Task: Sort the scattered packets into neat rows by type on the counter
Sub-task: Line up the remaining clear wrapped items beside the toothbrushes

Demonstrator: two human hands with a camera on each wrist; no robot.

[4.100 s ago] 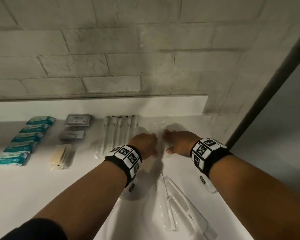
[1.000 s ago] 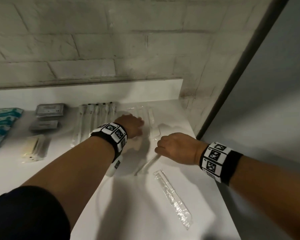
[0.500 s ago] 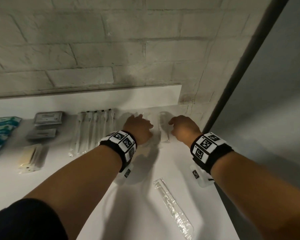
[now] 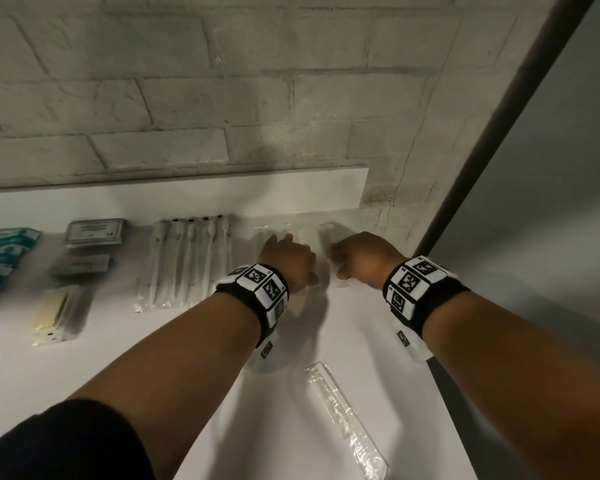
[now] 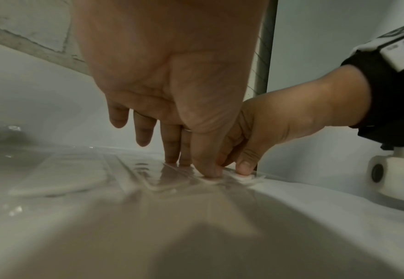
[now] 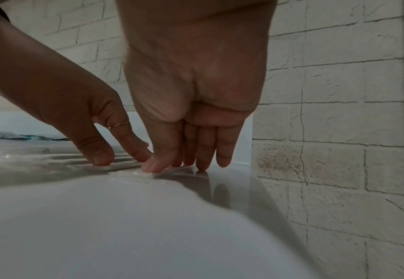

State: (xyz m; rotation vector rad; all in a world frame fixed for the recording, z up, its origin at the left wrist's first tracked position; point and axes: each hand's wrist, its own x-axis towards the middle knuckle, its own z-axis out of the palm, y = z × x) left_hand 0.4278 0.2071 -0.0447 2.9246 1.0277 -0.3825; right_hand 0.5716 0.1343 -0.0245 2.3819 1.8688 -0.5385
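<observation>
A row of clear flat packets (image 4: 293, 230) lies at the back right of the white counter (image 4: 153, 358). My left hand (image 4: 284, 249) rests on that row, and its straight fingertips (image 5: 172, 160) and thumb press a clear packet (image 5: 167, 179) flat. My right hand (image 4: 340, 258) is just to the right of it, its fingers (image 6: 202, 162) straight and its thumb pressing the end of the rightmost packet (image 6: 148, 174). Neither hand grips anything. One more clear long packet (image 4: 347, 417) lies loose near the counter's front right.
Sorted rows lie to the left: long white stick packets (image 4: 184, 261), grey packets (image 4: 94, 232), yellowish packets (image 4: 56, 313) and teal packets (image 4: 0, 258). A brick wall (image 4: 222, 98) runs behind the counter. The counter's right edge (image 4: 440, 393) drops off beside my right wrist.
Over the last second my right hand went from mid-counter to the back row, taking a clear packet there. Both hands now press on the row. The left hand hardly moved.
</observation>
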